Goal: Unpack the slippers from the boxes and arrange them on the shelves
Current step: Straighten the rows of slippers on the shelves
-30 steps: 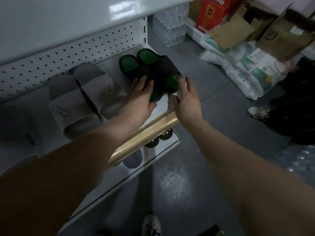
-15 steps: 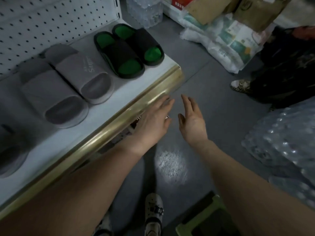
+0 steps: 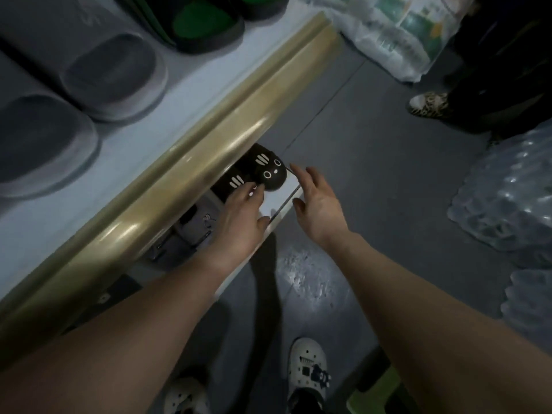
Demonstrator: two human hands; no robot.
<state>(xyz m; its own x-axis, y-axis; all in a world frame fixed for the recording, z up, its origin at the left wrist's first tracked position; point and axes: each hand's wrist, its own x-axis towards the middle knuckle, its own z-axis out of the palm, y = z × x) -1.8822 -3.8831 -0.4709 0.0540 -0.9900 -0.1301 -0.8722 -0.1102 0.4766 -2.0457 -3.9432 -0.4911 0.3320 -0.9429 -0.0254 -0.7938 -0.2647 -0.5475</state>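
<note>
Touching black slippers on lower shelf, left hand lies flat (right hand spread over floor).

The light is dim and bluish. Glare streaks run along the gold shelf edge, and a bright patch shines on the floor. The lower shelf sits in shadow. The grey slippers at far left look soft. Wide-angle distortion stretches the near forearms.

A pair of black slippers with white cat faces is set side by side at the front of the lower shelf, partly hidden beneath the gold-edged upper shelf, on which grey slippers and black slippers with green insoles are lined up.
</note>
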